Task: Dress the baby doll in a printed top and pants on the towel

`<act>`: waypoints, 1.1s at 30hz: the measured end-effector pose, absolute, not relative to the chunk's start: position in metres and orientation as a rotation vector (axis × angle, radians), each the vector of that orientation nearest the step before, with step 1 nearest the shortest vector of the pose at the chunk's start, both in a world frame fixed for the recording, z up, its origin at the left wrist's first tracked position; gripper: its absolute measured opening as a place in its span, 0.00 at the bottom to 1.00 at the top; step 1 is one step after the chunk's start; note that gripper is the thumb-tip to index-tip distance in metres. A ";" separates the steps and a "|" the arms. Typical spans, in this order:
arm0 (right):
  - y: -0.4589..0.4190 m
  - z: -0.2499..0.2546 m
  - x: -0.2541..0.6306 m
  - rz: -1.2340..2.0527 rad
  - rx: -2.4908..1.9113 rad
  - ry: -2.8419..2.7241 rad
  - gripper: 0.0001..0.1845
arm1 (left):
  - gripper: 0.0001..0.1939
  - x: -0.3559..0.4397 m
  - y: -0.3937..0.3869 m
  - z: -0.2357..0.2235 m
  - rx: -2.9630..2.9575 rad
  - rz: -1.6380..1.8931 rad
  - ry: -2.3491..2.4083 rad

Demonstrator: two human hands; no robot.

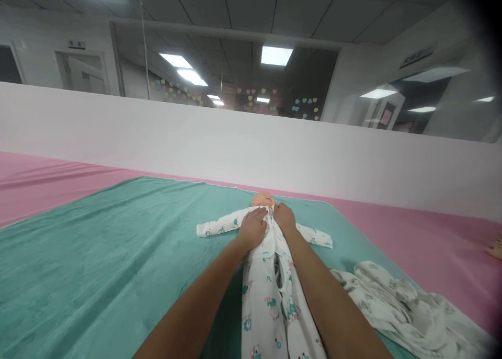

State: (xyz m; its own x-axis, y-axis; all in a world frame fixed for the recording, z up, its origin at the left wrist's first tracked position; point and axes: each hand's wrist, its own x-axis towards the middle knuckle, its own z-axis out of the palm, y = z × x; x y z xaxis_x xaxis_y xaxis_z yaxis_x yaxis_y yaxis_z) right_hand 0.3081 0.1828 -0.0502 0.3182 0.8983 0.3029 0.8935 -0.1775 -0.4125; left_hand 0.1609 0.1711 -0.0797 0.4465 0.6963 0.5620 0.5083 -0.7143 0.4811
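A baby doll (263, 199) lies on its back, its head away from me, in a white long-sleeved baby romper (264, 296) with small teal and pink prints. The sleeves stretch out to both sides. My left hand (254, 227) rests on the chest, fingers bent over the cloth by the collar. Beside it, my right hand (284, 219) is closed on the romper's edge at the neckline. Between the hands runs the front seam, which gapes lower down between the legs. My fingertips and the fastening are partly hidden.
A teal blanket (117, 254) lies under the doll, over a pink sheet (392, 228). At the right is a crumpled white printed cloth (408, 306). A low white wall (219, 144) stands behind, with glass above it. Something skin-toned (495, 248) shows at the right edge.
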 end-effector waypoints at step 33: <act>0.069 -0.097 0.428 -0.040 -1.989 -1.060 0.18 | 0.09 0.071 0.168 -0.085 2.385 1.321 1.436</act>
State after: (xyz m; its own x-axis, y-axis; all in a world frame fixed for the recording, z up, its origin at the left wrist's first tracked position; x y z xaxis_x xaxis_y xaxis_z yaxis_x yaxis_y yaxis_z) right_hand 0.4281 0.0691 -0.0968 0.6387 0.6631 0.3904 0.6907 -0.2703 -0.6708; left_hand 0.0706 0.1680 -0.0854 0.1992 0.7464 0.6350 0.6950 -0.5644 0.4454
